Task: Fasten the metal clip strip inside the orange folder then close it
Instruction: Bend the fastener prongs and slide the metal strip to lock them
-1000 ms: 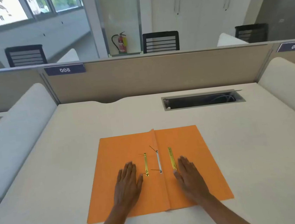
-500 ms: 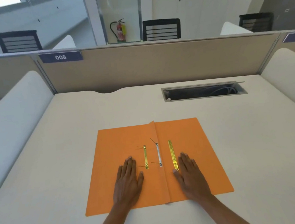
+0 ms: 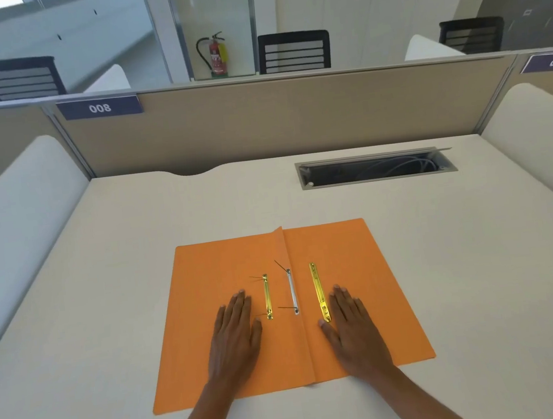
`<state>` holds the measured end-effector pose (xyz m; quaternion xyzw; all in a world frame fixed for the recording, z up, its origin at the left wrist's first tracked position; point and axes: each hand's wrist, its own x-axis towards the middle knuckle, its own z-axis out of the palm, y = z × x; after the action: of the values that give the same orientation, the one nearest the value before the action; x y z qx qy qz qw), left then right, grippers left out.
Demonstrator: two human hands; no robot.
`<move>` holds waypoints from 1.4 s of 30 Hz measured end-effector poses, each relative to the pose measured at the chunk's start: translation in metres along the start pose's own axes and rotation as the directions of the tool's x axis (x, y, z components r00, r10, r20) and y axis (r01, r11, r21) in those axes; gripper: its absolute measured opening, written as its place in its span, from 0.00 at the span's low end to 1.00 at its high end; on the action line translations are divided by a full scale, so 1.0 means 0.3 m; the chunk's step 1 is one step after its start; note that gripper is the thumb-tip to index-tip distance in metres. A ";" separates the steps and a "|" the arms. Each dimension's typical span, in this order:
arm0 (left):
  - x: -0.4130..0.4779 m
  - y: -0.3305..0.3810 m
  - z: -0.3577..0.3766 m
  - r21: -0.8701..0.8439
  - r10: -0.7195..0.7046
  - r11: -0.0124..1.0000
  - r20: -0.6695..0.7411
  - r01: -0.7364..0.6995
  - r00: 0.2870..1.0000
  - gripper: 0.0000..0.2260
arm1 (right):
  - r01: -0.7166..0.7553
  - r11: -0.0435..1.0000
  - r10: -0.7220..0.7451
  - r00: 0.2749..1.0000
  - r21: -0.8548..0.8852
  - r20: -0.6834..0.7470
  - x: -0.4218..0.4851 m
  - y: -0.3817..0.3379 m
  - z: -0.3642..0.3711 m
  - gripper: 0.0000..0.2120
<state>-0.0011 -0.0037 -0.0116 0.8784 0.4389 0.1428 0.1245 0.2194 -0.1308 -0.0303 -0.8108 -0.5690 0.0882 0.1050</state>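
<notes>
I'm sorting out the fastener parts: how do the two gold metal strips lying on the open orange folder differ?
The left gold strip lies on the left leaf of the orange folder; the right gold strip lies on the right leaf. The left one looks shorter and has thin prongs sticking out sideways at its ends; the right one looks longer and shows no prongs. Both are shiny gold, flat and run parallel to the spine.

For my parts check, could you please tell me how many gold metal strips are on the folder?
2: shorter strip on the left flap, longer strip on the right.
</notes>
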 end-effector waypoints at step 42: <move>0.246 0.093 0.150 -0.110 0.136 0.985 0.040 -0.131 0.990 0.23 | -0.561 0.821 0.546 0.825 0.101 0.145 0.313 -0.218 -0.172 0.12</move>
<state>0.0781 0.0354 -0.0332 0.9010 0.3675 0.1532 0.1722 0.2053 -0.0244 0.0347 -0.9257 -0.3061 0.1985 0.0996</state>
